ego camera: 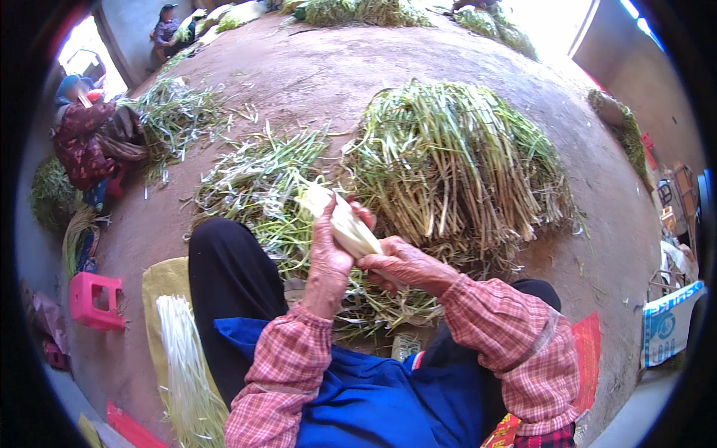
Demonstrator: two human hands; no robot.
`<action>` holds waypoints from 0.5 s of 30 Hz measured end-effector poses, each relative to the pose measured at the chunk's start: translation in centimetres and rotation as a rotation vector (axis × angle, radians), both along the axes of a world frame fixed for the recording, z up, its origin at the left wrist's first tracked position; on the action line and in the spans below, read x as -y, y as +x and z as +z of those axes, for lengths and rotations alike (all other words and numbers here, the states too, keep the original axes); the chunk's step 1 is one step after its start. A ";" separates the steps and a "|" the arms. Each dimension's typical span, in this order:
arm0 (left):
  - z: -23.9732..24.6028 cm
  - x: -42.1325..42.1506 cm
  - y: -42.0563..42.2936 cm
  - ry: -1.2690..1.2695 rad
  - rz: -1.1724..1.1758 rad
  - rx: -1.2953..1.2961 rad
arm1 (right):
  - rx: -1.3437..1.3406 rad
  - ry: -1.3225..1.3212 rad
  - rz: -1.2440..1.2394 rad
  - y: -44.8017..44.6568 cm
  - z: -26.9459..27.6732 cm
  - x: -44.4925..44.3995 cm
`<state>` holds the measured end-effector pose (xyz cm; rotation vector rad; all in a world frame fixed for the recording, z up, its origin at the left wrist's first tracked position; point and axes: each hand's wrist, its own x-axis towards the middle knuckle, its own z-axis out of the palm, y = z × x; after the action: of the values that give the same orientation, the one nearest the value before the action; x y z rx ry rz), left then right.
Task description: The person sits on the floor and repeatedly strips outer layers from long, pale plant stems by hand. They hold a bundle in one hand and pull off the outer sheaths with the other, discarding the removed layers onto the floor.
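Observation:
Between my two hands is a thick, pale whitish-green bundle of stalks (348, 228), slanting from upper left to lower right. My left hand (326, 252) wraps its middle, with the thumb along the near side. My right hand (406, 263) grips the lower right end, where its fingers hide part of it. Under and beyond my hands lies a loose heap of green and whitish stripped leaves (252, 185). A large pile of long leafy stalks (448, 162), brownish towards the near ends, rises just past my right hand.
White stripped stalks (182, 347) lie on a yellowish sheet (154, 280) by my left knee. A pink plastic stool (96, 301) stands farther left. Two people sit at the left, one (84, 134) near a leaf heap (173, 112). A printed box (672, 325) is at right.

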<state>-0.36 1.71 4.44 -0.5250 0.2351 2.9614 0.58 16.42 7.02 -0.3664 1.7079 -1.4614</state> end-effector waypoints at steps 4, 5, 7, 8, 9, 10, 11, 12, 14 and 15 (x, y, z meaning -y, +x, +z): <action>-0.9 1.4 -0.4 0.013 -0.019 -0.135 | 0.013 -0.133 0.039 1.0 0.0 0.3; -0.7 1.0 -0.2 -0.039 0.028 -0.083 | 0.017 -0.145 0.047 1.0 -0.1 0.2; 0.3 2.1 0.5 -0.024 -0.021 -0.184 | -0.001 -0.184 0.059 1.2 0.3 0.7; 1.2 2.4 0.9 -0.027 0.001 -0.163 | 0.027 -0.205 0.094 1.2 0.8 0.7; 2.4 2.5 1.2 -0.126 -0.003 -0.235 | 0.022 -0.212 0.123 1.2 1.7 0.7; 3.9 2.2 1.6 -0.146 0.010 -0.274 | 0.021 -0.212 0.145 1.2 2.4 0.5; 5.5 1.9 2.1 -0.166 0.022 -0.312 | 0.020 -0.212 0.167 1.1 2.6 0.3; 7.5 1.7 2.9 -0.252 0.047 -0.331 | 0.077 -0.277 0.176 1.1 2.5 0.1; 10.3 1.0 4.0 -0.364 0.052 -0.419 | 0.109 -0.326 0.270 0.5 2.5 -1.1; 10.7 1.2 4.6 -0.380 0.058 -0.420 | 0.126 -0.345 0.309 0.4 2.4 -1.2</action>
<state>4.26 0.50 15.12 0.0710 0.8461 3.0600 1.00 17.65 9.44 -0.6768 1.2348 -1.5080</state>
